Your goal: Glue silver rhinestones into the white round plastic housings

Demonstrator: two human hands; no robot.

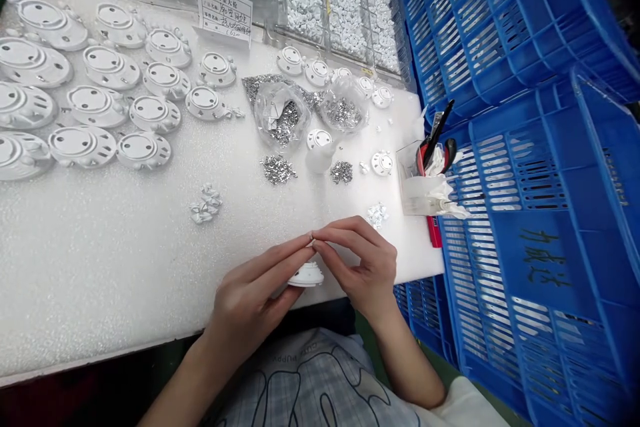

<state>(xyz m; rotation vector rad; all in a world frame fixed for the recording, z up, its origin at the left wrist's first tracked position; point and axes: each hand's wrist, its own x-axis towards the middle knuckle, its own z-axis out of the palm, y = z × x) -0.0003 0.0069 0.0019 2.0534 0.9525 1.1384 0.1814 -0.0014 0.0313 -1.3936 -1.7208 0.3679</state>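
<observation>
My left hand (255, 287) is closed around a white round plastic part (307, 275), held tilted just above the table's front edge. Its index finger reaches up to meet the fingertips of my right hand (363, 263), which are pinched together at one spot. A tiny piece seems to sit between the touching fingertips, too small to name. Beyond my hands lie two heaps of small shiny metal pieces, the left heap (278, 169) larger than the right heap (342, 172). A small pile of white bits (377, 215) lies just past my right hand.
Several white round assemblies (90, 107) stand in rows at the left. Two plastic bags of metal pieces, one nearer the left (283, 117), lie mid-table by a translucent bottle (320, 159). A clear holder (417, 190) contains pliers (437, 140). Blue crates (540, 240) border the right side.
</observation>
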